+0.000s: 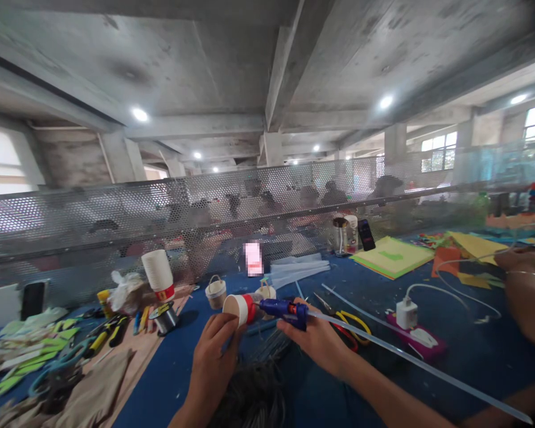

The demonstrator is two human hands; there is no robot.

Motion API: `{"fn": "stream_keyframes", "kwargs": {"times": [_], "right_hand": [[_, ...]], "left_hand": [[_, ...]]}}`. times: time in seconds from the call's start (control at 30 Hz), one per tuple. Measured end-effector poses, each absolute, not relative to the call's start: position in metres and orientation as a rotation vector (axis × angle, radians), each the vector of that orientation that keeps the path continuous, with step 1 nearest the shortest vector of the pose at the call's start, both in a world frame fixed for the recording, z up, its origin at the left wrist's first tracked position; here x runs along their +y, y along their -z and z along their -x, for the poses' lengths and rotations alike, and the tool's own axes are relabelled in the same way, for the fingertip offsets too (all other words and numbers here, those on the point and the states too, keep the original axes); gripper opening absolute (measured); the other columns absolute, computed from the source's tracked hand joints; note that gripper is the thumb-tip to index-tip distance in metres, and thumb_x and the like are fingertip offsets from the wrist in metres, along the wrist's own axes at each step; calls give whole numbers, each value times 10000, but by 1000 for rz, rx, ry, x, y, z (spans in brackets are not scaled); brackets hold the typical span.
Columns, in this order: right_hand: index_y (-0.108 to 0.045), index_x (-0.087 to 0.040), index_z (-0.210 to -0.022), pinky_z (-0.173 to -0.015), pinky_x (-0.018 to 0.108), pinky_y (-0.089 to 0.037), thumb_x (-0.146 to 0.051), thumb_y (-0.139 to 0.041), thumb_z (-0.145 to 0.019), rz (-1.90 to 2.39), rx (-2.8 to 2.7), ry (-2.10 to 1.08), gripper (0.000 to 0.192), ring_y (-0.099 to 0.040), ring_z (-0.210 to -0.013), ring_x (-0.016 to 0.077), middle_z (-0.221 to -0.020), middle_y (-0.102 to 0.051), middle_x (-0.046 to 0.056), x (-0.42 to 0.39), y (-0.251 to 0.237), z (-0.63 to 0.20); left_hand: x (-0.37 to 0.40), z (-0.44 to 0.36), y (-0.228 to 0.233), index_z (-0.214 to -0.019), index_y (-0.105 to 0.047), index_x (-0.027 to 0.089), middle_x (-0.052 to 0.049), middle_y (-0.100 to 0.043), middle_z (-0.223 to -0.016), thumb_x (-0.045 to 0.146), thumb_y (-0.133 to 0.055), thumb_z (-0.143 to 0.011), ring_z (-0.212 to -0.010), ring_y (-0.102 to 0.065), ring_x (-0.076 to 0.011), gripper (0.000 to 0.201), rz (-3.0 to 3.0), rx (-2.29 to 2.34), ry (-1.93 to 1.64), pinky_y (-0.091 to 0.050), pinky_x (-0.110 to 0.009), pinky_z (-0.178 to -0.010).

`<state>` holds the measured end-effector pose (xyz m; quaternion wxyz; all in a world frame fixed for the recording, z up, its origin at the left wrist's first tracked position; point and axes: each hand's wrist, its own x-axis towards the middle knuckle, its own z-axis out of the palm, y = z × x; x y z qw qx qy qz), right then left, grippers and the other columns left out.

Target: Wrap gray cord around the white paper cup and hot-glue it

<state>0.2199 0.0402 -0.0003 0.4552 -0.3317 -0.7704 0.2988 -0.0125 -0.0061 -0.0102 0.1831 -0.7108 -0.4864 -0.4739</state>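
A white and red paper cup (pixel 234 307) lies tipped on its side in my left hand (pixel 214 348), whose fingers are closed around its near end. My right hand (pixel 314 340) grips a blue hot glue gun (pixel 276 307), with its nozzle close to the cup's red part; whether they touch I cannot tell. A long clear glue stick (pixel 401 353) runs out of the gun's back toward the lower right. Behind the cup stands a small basket-like cup with a handle (pixel 216 293); a second small cup (pixel 268 292) is partly hidden by the gun.
Scissors with yellow handles (pixel 360 326) lie right of my right hand. Further right are a purple power strip (pixel 432 348) and white charger (pixel 406 314). Stacked paper cups (pixel 156 268) and a wire spool (pixel 164 319) stand left. Another person's arm (pixel 528 303) reaches in at right.
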Motion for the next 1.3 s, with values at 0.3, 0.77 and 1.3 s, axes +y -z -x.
{"fn": "stream_keyframes", "kwargs": {"times": [0.3,0.77,1.3], "right_hand": [[-606,-194,-921,-695,241,-402,-426,-608,-866,801,-1911,-745,238,-527,-758,152,-864,-610,-3,42,4,-219],[-612,-192,-954,-728,254,-404,-425,-612,-867,797,-1920,-745,249,-539,-790,164,-901,-617,6,41,6,-219],[-555,-193,-852,-679,246,-391,-417,-609,-863,777,-1967,-746,230,-508,-725,140,-796,-552,-26,41,9,-217]], "left_hand": [[-2,17,14,-813,-656,182,-51,-641,-885,218,-582,-901,-818,-592,-171,121,1986,-1371,1402,-475,-266,-756],[-8,16,9,-842,-660,186,-54,-624,-916,241,-575,-897,-845,-589,-185,115,2035,-1458,1445,-469,-274,-772],[-10,15,4,-839,-664,185,-50,-618,-930,310,-556,-897,-847,-606,-196,176,2037,-1601,1565,-476,-269,-757]]}}
